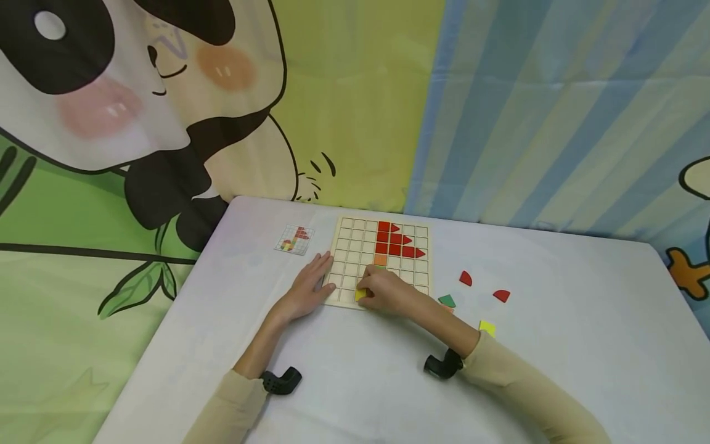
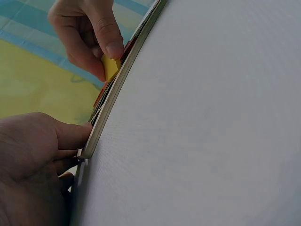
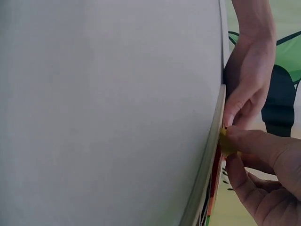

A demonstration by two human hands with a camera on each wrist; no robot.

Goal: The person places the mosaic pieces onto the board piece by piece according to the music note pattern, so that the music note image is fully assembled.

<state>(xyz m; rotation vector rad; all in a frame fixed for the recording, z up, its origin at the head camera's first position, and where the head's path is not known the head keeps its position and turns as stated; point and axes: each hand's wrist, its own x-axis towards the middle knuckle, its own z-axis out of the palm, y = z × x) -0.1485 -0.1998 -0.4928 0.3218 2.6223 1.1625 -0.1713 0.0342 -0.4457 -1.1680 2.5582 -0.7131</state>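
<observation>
A pale wooden grid board [image 1: 349,234] lies on the table. Red pieces [image 1: 395,239] fill part of its upper right, with an orange square [image 1: 380,259] under them. My right hand [image 1: 385,290] pinches a yellow tile [image 2: 112,68] between thumb and fingertips, at the lower part of the grid near the front edge. Green shows just above that hand, partly hidden by it. My left hand [image 1: 304,290] rests along the board's left edge, fingers extended, and in the left wrist view its thumb touches the board's corner.
Left of the board lies a small pattern card [image 1: 295,239]. Right of it are loose red pieces [image 1: 466,279], a green piece [image 1: 447,301] and a yellow square [image 1: 487,327] beside the right forearm. A printed curtain [image 1: 355,111] hangs behind the white table [image 1: 566,283].
</observation>
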